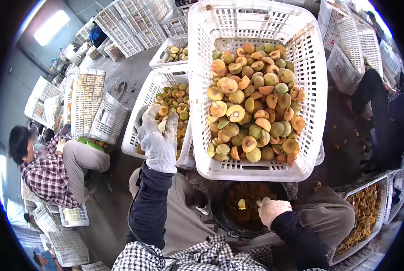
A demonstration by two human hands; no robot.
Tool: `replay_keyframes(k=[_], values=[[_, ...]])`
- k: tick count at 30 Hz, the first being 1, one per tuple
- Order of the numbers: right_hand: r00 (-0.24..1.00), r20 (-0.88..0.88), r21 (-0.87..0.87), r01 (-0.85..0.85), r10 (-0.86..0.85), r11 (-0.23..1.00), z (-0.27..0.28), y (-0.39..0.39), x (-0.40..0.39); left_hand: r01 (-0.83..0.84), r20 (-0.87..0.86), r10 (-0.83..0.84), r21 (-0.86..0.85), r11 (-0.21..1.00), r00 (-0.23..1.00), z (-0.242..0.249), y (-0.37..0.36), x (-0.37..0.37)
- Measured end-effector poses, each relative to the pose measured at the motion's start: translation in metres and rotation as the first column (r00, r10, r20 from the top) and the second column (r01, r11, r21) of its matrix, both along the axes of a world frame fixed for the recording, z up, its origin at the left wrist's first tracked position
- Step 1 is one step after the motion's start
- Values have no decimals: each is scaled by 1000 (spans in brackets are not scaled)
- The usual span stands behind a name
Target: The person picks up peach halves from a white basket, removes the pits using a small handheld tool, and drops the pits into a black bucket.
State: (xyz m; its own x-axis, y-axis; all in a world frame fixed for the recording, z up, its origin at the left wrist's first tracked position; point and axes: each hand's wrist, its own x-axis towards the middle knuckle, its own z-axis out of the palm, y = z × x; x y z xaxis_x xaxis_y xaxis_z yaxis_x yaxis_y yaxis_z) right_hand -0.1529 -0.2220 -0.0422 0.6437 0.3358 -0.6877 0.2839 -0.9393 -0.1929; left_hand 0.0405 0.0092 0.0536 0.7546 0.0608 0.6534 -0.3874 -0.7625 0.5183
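My left hand, in a grey knit glove, reaches over the white crate at left. Its fingers are spread over the halved yellow-green fruit in that crate, and nothing shows between them. My right hand, in a pale glove, is closed at the right side of a black basin between my knees. What its fingers hold, if anything, I cannot make out. A pale yellow fruit piece shows just left of it, above darker orange pieces in the basin.
In front of me a large white crate holds many halved orange and green fruits. Another crate at lower right holds brownish-orange pieces. A person in a checked shirt sits at left. Stacked crates stand behind; dark trouser legs show at right.
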Motion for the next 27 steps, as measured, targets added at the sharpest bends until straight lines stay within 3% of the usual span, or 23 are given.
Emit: replay_keyframes(k=[1, 2, 3, 4, 6, 7, 8, 9, 11, 13, 14, 15, 16, 17, 18, 19, 20, 21, 23, 24, 25, 27], values=[[982, -24, 31, 189, -189, 981, 6, 1, 0, 6, 139, -27, 148, 989, 990, 7, -4, 5], [919, -73, 155, 395, -388, 906, 7, 3, 1, 169, 15, -170, 51, 984, 985, 0, -14, 11], [822, -146, 258, 569, -551, 781, 9, 4, 2, 231, 36, -239, 153, 961, 970, -3, -32, 15], [807, -64, 378, 564, -587, 734, 13, 3, -1, 361, -32, -365, 250, 898, 930, -3, -52, 19], [817, 17, 365, 532, -576, 764, 7, -2, -1, 183, -51, -193, 619, 764, 980, -28, -92, 32], [818, 94, 351, 506, -567, 788, 4, -5, -1, 92, -1, -129, 705, 704, 992, -50, -106, 43], [813, 82, 463, 481, -576, 744, 3, -10, -2, 48, 1, -73, 740, 671, 997, -77, -114, 52], [810, 83, 467, 483, -580, 741, 6, -12, -1, 4, 7, -15, 773, 634, 1000, -83, -122, 55], [727, 86, 676, 460, -682, 576, 23, -12, 3, 30, 4, -57, 817, 575, 998, -81, -126, 52], [689, 56, 731, 465, -723, 500, 36, -12, 11, 60, -10, -104, 867, 495, 995, -71, -122, 43], [664, -64, 752, 523, -745, 401, 42, -13, 16, 298, -292, -147, 581, 757, 945, -67, -118, 38], [631, -183, 758, 579, -753, 301, 44, -14, 18, 412, -515, -279, 162, 897, 810, -61, -114, 32], [603, -183, 850, 494, -776, 184, 39, -11, 20, 332, -623, -399, -228, 915, 672, -27, -115, 12], [598, -189, 851, 495, -779, 174, 50, -10, 24, 294, -484, -630, -600, 744, 607, -27, -108, 10], [532, -417, 806, 591, -736, -30, 69, -9, 29, 117, -449, -776, -829, 546, 442, -24, -95, 3], [447, -622, 708, 672, -643, -218, 79, -6, 32, -122, -333, -894, -943, 310, 300, -6, -89, -10], [567, -394, 886, 445, -724, -134, 67, 2, 34, -162, -299, -916, -951, 263, 268, -9, -85, -16], [646, -249, 945, 325, -721, -36, 61, 6, 36, -204, -260, -936, -955, 214, 236, -11, -83, -23], [523, 75, 922, 287, -849, 259, 69, 21, 39, -310, -124, -989, -946, 92, 85, -10, -81, -36], [525, 232, 868, 269, -819, 418, 72, 24, 40, -351, -73, -986, -936, 16, 151, -9, -87, -43], [531, 229, 863, 278, -816, 423, 69, 25, 40, -387, -26, -974, -920, -64, 224, -7, -91, -50], [545, 584, 688, 62, -602, 723, 64, 28, 41, -374, -27, -960, -924, -82, 278, -12, -87, -51]])
